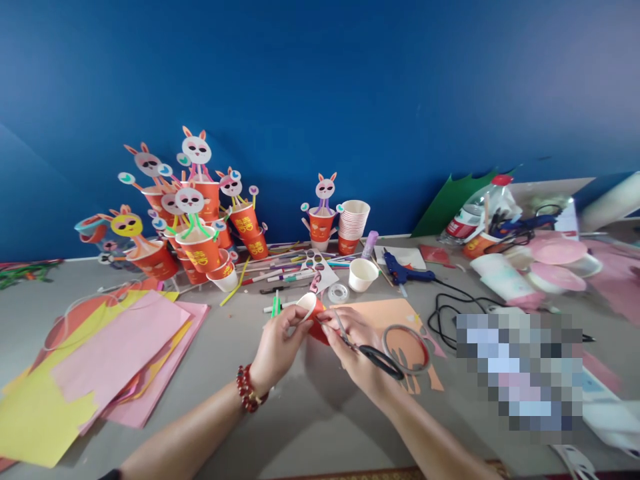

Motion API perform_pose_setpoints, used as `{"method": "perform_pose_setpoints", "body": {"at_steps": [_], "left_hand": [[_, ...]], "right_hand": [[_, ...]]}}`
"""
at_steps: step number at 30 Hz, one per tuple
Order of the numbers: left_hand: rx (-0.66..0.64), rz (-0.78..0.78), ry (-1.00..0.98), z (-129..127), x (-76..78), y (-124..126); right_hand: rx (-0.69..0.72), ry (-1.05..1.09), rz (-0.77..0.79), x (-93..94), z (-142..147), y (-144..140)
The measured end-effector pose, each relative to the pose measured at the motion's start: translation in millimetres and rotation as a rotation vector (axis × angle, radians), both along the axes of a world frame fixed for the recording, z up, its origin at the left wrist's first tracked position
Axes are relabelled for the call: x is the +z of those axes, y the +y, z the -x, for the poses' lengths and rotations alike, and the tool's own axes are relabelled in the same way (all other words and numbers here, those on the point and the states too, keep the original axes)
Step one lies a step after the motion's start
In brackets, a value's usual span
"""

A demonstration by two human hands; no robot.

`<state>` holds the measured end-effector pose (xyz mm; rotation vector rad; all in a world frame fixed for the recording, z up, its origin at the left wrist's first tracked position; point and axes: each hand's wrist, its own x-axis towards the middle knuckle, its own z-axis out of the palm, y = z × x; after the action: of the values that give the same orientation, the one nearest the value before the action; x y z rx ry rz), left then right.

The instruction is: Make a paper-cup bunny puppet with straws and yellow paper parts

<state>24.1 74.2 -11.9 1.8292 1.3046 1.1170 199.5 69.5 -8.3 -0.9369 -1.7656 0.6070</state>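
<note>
Tilted red paper cup point(318, 333), scattered coloured pens point(299, 275) beyond
Long axis slants, mouth up-left; left hand point(277, 347) pinches it, right hand point(361, 365) clasps black-handled scissors point(379, 354).

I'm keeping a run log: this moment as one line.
left hand: pinching red cup | right hand: at red cup, holding scissors | nearby: glue gun, coloured paper

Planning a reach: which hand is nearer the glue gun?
Right. The right hand is left of the glue gun, closer to the camera; the left hand is farther left.
</note>
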Motion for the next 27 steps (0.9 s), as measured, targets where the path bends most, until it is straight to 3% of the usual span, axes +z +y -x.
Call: {"method": "perform_pose_setpoints", "body": {"at_steps": [5,11,15,19,23,27], "left_hand": [[0.045,-0.163,0.129,-0.6,-10.2,-1.8],[0.084,-0.432,0.281,-1.1,-8.8,-5.1],[0.08,-0.587,0.344,-0.8,-2.6,-5.6],[0.061,-0.675,0.41,-0.9,4.5,-7.6],[0.071,-0.644,0.388,-2.0,8.0,-9.9],[0.072,-0.461,0.314,-1.5,10.1,-10.1]], "right_hand": [[0.028,0.012,0.171,-6.2,-1.2,1.9],[0.047,0.347,0.515,-19.2,3.6,1.0],[0.045,0.591,0.573,-27.2,13.4,-2.7],[0.069,0.693,0.601,-30.0,19.2,-6.9],[0.064,0.522,0.439,-24.2,11.8,-6.4],[0.098,0.09,0.014,-9.8,-1.9,-0.7]]}}
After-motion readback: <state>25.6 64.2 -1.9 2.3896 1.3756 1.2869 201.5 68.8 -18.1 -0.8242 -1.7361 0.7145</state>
